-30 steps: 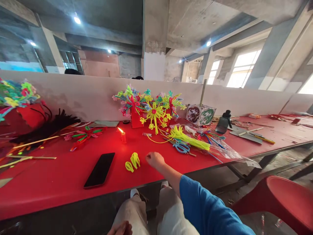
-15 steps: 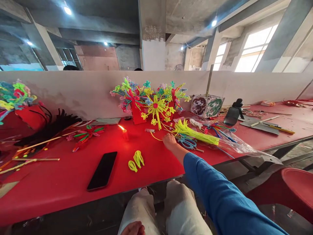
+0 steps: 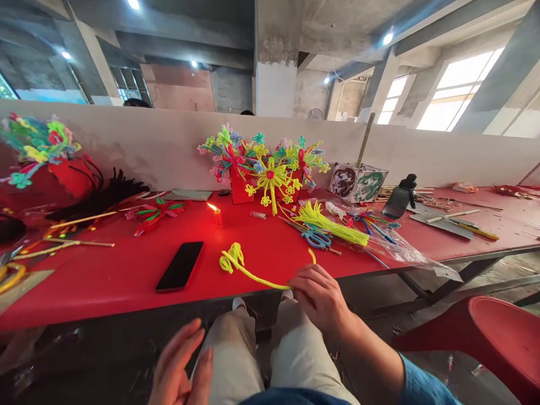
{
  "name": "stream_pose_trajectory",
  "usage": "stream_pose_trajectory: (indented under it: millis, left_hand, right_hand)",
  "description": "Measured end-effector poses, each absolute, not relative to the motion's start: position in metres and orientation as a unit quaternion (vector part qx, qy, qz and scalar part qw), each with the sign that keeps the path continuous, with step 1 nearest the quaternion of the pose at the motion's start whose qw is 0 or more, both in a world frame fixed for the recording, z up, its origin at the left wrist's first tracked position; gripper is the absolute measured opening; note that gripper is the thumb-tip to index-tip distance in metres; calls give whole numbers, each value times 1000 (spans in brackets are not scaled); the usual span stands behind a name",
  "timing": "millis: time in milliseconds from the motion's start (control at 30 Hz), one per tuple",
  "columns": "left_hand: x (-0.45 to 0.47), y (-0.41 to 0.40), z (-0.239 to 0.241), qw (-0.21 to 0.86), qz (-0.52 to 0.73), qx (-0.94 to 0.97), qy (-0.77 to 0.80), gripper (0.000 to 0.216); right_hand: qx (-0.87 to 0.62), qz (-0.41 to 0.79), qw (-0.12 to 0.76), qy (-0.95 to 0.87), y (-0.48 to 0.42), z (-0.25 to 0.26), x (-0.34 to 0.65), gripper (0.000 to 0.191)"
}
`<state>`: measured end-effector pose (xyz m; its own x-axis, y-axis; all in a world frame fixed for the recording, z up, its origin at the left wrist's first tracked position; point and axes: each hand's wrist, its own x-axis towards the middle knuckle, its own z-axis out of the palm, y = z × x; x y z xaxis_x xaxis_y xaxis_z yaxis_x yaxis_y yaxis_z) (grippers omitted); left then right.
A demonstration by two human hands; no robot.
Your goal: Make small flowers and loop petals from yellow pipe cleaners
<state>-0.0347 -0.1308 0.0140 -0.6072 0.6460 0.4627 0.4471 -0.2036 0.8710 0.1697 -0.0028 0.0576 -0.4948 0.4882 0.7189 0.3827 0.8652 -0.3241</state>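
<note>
Right hand (image 3: 319,293), yellow strand (image 3: 262,280) in grip, long end leftward

1. Craft workshop: bare concrete pillar (image 3: 276,84), ceiling beams (image 3: 181,52).
2. Long red desk (image 3: 109,287) bearing scissors (image 3: 315,239) and bundled yellow stems (image 3: 335,226).
3. Fuzzy handmade flowers (image 3: 272,173) near its back edge.

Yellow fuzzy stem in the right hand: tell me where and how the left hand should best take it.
I'd pinch the yellow stem midway along its long stretch, bringing the left hand in from the near left: that slim stretch runs leftward, uncovered, from the right hand, while its far end overlaps the yellow loops in view.
</note>
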Motion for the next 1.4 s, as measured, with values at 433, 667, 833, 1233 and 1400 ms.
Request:
stream_pose_trajectory:
  millis: [433, 667, 833, 1233, 1400]
  left_hand:
    - [-52, -95, 30, -96, 386, 735, 549, 28]
    - [-43, -97, 45, -194, 424, 679, 567, 22]
    - [-49, -91, 41, -142, 337, 755, 545, 25]
    - [-52, -98, 28, -66, 290, 737, 607, 19]
    - [-56, -96, 35, -50, 180, 771, 609, 22]
  right_hand:
    - [-416, 499, 370, -664, -57, 2, 183, 11]
    - [-418, 545, 341, -642, -57, 0, 184, 12]
    - [-413, 542, 326, -655, -59, 1, 185, 14]
    - [-415, 166, 362, -818, -41, 4, 178, 14]
    - [-408, 116, 254, -869, -30, 9, 173, 17]
